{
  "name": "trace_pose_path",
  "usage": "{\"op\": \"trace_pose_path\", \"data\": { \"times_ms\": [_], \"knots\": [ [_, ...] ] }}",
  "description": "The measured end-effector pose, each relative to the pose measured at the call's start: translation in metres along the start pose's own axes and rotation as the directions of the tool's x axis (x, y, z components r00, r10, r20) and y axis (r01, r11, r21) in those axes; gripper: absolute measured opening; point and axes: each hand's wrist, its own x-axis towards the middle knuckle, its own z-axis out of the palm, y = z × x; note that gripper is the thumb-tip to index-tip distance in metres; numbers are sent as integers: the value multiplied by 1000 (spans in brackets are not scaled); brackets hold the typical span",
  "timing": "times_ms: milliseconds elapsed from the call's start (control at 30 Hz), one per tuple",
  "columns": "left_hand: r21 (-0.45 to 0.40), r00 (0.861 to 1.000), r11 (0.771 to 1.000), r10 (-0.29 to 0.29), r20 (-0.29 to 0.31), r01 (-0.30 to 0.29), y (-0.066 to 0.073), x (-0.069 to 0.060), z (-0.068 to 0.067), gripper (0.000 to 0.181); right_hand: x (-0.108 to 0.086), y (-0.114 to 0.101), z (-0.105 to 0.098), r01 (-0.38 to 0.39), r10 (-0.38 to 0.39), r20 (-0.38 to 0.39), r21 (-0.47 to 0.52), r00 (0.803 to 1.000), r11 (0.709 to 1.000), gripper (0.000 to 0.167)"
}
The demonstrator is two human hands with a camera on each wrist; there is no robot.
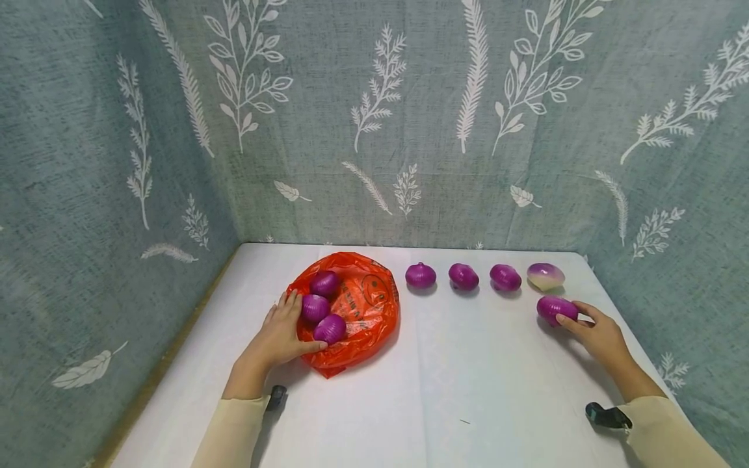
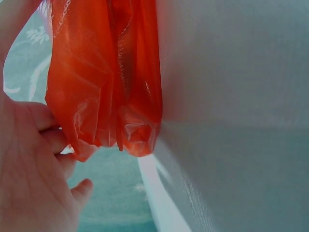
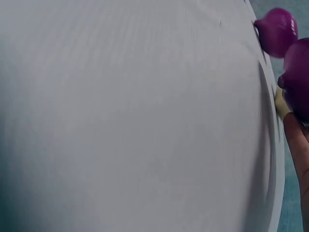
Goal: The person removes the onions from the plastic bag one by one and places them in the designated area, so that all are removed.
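In the head view my left hand (image 1: 282, 331) holds the left side of a red plastic bag (image 1: 374, 338), its thumb over the front rim and its fingers along the outer side. Three purple onions (image 1: 324, 283) lie inside the bag, close to that hand. The left wrist view shows the crumpled outside of the bag (image 2: 91, 72), which hides some fingertips. At the right, my right hand (image 1: 597, 333) pinches a purple onion (image 1: 552, 309) between thumb and fingers. That onion (image 3: 300, 77) is cut off by the frame's edge in the right wrist view.
Along the table's back edge stand three purple onions (image 1: 420, 276) and a purple-and-pale-yellow onion (image 1: 546, 275) in a row. The white table (image 1: 468, 377) is bordered by leaf-patterned cloth (image 1: 328, 130) behind and at the sides.
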Motion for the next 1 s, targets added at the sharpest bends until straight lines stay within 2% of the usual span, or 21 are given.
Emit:
{"op": "trace_pose_path", "data": {
  "times_ms": [433,733,1000],
  "knots": [
    [-5,1000,1000,2,-5,-2,-1,-1,1,131,-4,11,-4,-87,88,17,-30,996,996,94],
    [-10,1000,1000,-4,-1,4,0,-2,-1,130,-2,10,-7,-68,70,71,-37,995,997,94],
    [-11,1000,1000,-9,4,9,-1,-2,-1,130,-5,11,-8,-51,52,33,-30,998,998,91]
  ]
}}
